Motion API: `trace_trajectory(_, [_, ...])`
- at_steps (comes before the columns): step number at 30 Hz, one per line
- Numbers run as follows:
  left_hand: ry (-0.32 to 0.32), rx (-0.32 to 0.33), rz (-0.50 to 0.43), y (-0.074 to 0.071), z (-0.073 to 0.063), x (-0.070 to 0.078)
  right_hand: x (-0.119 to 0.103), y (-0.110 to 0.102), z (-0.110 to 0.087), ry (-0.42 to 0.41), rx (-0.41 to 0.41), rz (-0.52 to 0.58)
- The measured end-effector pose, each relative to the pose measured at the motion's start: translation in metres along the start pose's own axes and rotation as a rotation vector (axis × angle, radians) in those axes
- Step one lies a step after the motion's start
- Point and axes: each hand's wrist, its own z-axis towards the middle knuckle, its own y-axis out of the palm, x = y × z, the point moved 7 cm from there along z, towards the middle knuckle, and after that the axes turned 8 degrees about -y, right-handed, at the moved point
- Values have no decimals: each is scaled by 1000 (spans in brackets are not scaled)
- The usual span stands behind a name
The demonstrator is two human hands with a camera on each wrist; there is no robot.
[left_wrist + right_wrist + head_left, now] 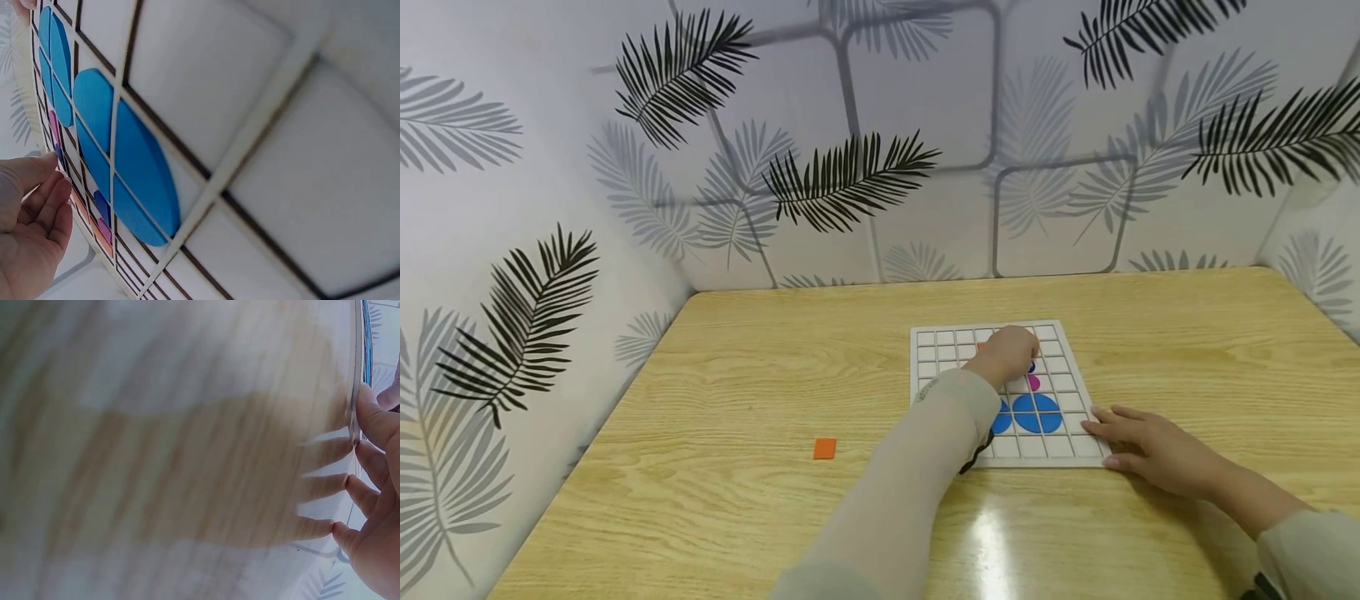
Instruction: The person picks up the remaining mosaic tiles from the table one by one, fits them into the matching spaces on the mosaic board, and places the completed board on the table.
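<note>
A white grid board (1078,446) lies on the table, with large blue rounded pieces (1037,413) set in its near cells. Over the far part of the board my left hand (1006,354) reaches in with bent fingers. Its thumb tip overlaps a small dark blue piece (59,155) beside a magenta one (54,125); I cannot tell whether it pinches the dark blue piece. Orange (981,345) shows just left of that hand. My right hand (1157,450) rests at the board's near right corner, fingers spread, thumb and fingertips at the edge.
A loose orange square (824,448) lies on the wooden table (737,392), left of the board. My left forearm crosses the board's near left side and hides part of it. A leaf-patterned wall covering (917,208) rises behind the table and along its left side.
</note>
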Motion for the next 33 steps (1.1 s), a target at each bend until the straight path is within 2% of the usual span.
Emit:
trace_trajectory(1, [-12,-13,-15,-18,-21,2,0,0,0,1,-1,0])
trace_trajectory(2, [-8,-2,-46,-33,-37,3,0,0,0,3,-2,2])
trace_trajectory(4, [-14,-41,-90,-68,-77,6,0,0,0,12,-8,1])
trace_trajectory(5, [3,-42,-117,-76,-85,4,0,0,1,16,-9,-1])
trace_trajectory(6, [14,-31,-141,-89,-98,5,0,0,1,21,-12,-1])
trace_trajectory(8, [21,-25,-176,-106,-116,6,1,0,1,26,-15,-3])
trace_trajectory(9, [11,-43,-171,-116,-129,7,1,0,1,28,-16,-4])
trace_trajectory(19, [68,5,-220,-142,-164,-5,2,0,0,43,-26,1])
trace_trajectory(24, [53,6,-281,-155,-181,-19,3,-1,1,69,-52,7])
trace_trajectory(33, [65,13,-405,-169,-206,-46,2,0,1,67,-34,18])
